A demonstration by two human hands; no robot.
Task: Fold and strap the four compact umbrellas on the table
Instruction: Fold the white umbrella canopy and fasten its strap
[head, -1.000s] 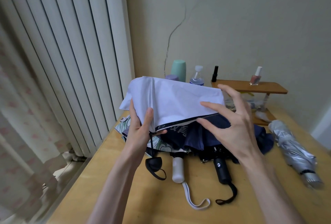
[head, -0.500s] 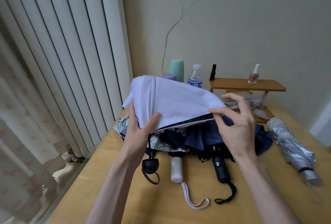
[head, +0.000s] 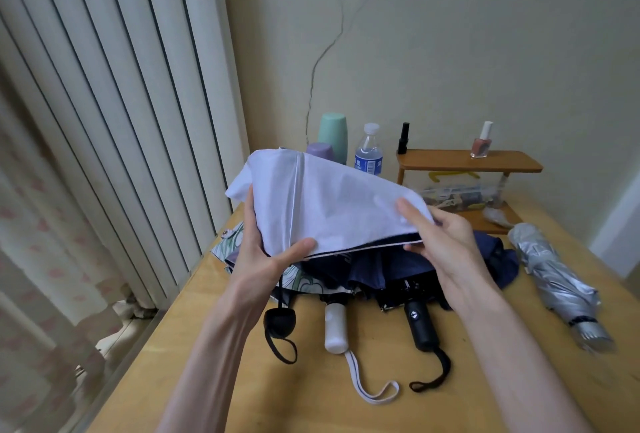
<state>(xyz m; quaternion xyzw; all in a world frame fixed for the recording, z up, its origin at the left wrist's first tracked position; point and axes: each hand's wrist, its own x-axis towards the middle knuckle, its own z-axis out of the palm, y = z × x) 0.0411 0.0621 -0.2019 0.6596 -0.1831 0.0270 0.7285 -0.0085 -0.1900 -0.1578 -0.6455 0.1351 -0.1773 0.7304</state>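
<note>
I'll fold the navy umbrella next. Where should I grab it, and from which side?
Take the navy umbrella by its black handle, reaching from the near edge of the table. The handle points toward you, bare and rigid, while the canopy is loose cloth partly under the white umbrella.

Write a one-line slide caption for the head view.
Left hand and right hand grip a white umbrella above a navy umbrella on the table; a silver umbrella lies alongside.
</note>
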